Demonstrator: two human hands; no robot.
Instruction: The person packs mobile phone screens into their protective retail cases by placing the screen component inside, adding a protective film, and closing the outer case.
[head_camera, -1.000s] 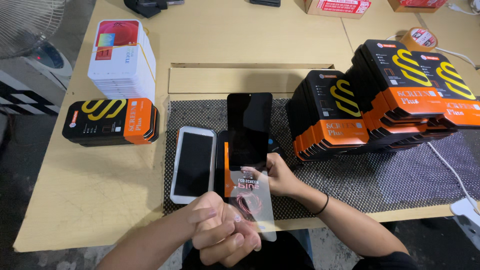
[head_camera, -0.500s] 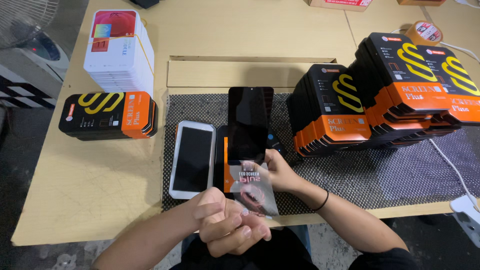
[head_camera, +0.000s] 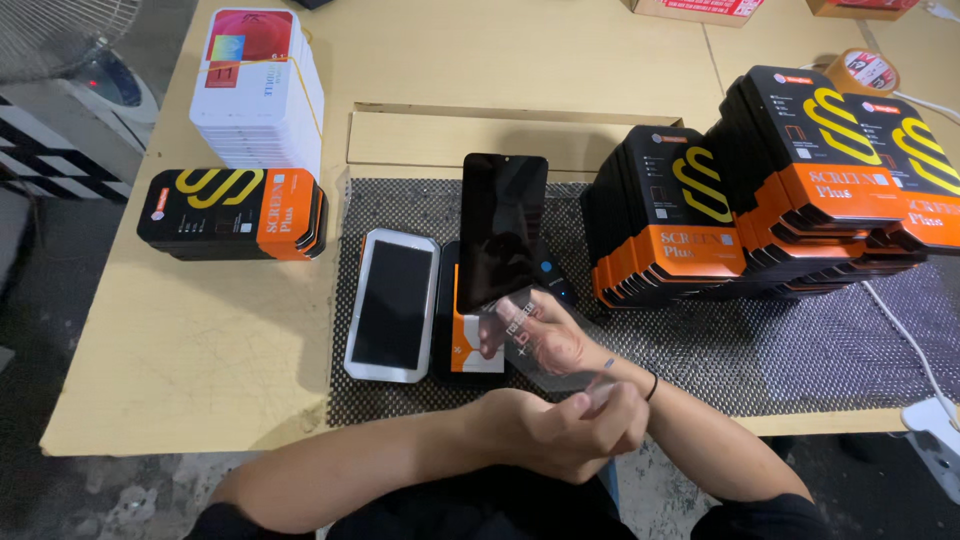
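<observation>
Film: clear protector sheet (head_camera: 545, 345) with faint print, held in both hands just above the near edge of the mat, tilted, in front of the dark phone.
Right hand: (head_camera: 545, 335) palm up under the film, fingers spread and closed on its far end; black band on the wrist.
Left hand: (head_camera: 570, 435) crosses in front of the right wrist, fingers curled, pinching the near corner of the film; the two hands touch.
Dark phone: (head_camera: 500, 230) black screen, lies lengthwise on the mat, its near end resting over an orange-and-black pack (head_camera: 468, 345) and partly hidden by the right hand.
White phone: (head_camera: 393, 305) white frame, dark screen, flat on the mat just left of the dark phone.
Mat: (head_camera: 700, 350) grey mesh anti-slip sheet covering the near middle and right of the bench.
Bench: (head_camera: 200, 340) light wood, bare at the left.
Box stacks: (head_camera: 770, 190) black-and-orange flat boxes, several leaning piles on the right of the mat.
Small stack: (head_camera: 235, 212) same boxes, off the mat at left.
White boxes: (head_camera: 258, 90) tall pile bound with a yellow band, behind the small stack.
Tape roll: (head_camera: 862, 72) far right.
Cable: (head_camera: 905, 335) white, runs over the mat's right end.
</observation>
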